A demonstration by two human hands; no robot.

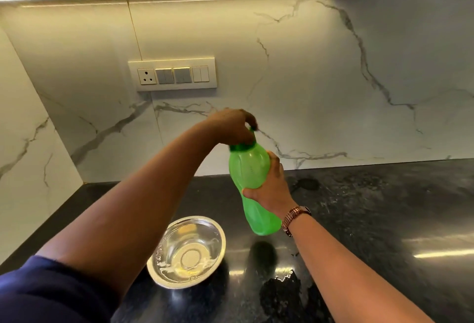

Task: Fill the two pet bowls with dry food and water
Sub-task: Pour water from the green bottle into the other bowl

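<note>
Steel pet bowl (186, 252) low on the dark surface (372, 220), near the front edge, clear water already pooled inside; only this one bowl in view, no second bowl and no dry food to be seen. Green bottle (252, 189) held up in the air above and just right of the bowl, tilted a little, base clear of the surface. Right hand (269, 189) wrapped round the bottle's middle from the far side, fingers curled on it with the thumb in front — a firm steadying grip so the top can be worked. Left hand (234, 127) reaching over from the left, fingers bunched down on the darker green cap (242, 146) at the neck, pinching or twisting it; opening or closing not readable from this view. With water in the bowl, probably capping up after the pour — a judgement only. Bottle kept off to the side of the bowl, likely so drips miss it. Wet patch (282, 294) shining on the surface in front of the bottle, beside the bowl. Metal-strap watch (295, 217) on the right wrist. Switch panel (172, 75) on the marble wall behind.
</note>
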